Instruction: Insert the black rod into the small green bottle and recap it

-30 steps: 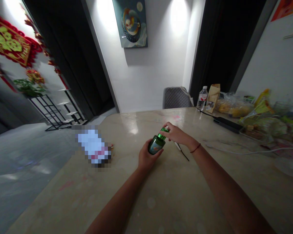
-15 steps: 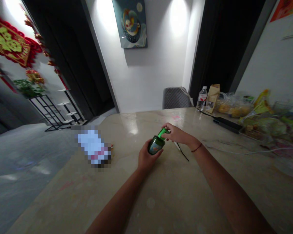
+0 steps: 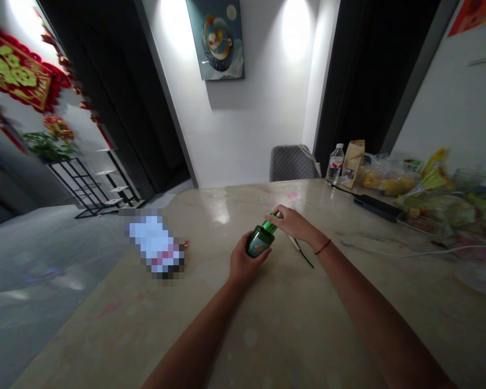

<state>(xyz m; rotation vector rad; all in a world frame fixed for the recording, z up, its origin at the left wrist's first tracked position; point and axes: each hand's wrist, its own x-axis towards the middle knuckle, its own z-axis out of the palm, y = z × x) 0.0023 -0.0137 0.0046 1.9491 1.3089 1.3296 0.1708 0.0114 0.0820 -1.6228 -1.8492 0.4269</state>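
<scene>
A dark green bottle (image 3: 259, 242) with a picture label is tilted in the middle of the view, its top toward the upper right. My left hand (image 3: 243, 260) is wrapped round the bottle's body from the left and below. At its upper end sits a bright green cap (image 3: 269, 223), which the fingers of my right hand (image 3: 288, 220) grip from above and the right. Part of the cap is hidden by those fingers. Just below my right hand, a thin white and black stick-like thing (image 3: 295, 243) lies on the table.
On the table (image 3: 243, 335), a pixelated blue-white item (image 3: 156, 243) lies left. At right are a water bottle (image 3: 335, 163), a paper bag (image 3: 353, 162), a black elongated object (image 3: 376, 207), a white cable (image 3: 405, 252) and bagged food (image 3: 392, 181). A grey chair (image 3: 294, 162) stands behind.
My right hand's fingers have shifted slightly on the green cap, and its wrist has moved a little to the left. My left hand and the bottle stay almost where they were.
</scene>
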